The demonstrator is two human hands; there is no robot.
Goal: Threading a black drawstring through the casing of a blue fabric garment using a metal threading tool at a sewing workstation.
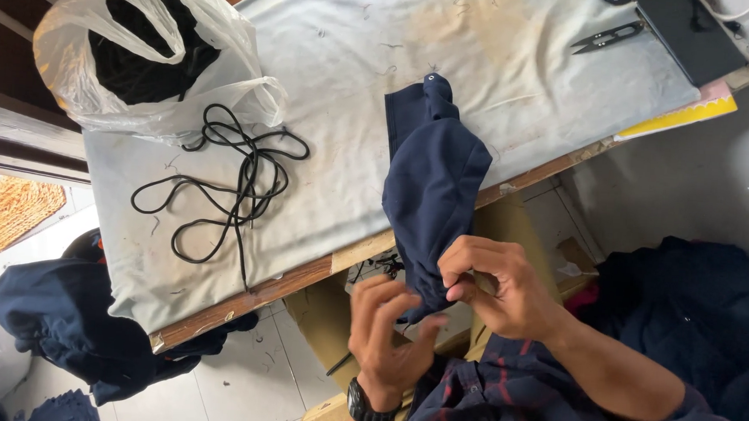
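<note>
Both hands work at the near end of a navy garment piece (431, 184), which lies half on the cloth-covered table (354, 107) and droops over its front edge toward the person; the right hand (498, 290) pinches the lower fabric between thumb and curled fingers, gripping it firmly; the left hand (390, 327), a dark watch at its wrist, is cupped beneath with fingers raised, touching the same gathered end, though whether it truly grips is hard to tell; the far tip of the garment rests on the table top and shows a small pale eyelet; to the left of it lies a loose tangle of black cord (230, 186), and beyond that a translucent plastic bag (143, 53) holding more dark cord; thread snips (607, 37) lie near the far right corner beside a black flat object (691, 35); dark blue clothing (70, 323) is heaped on the floor at left, and more (702, 313) at right.
</note>
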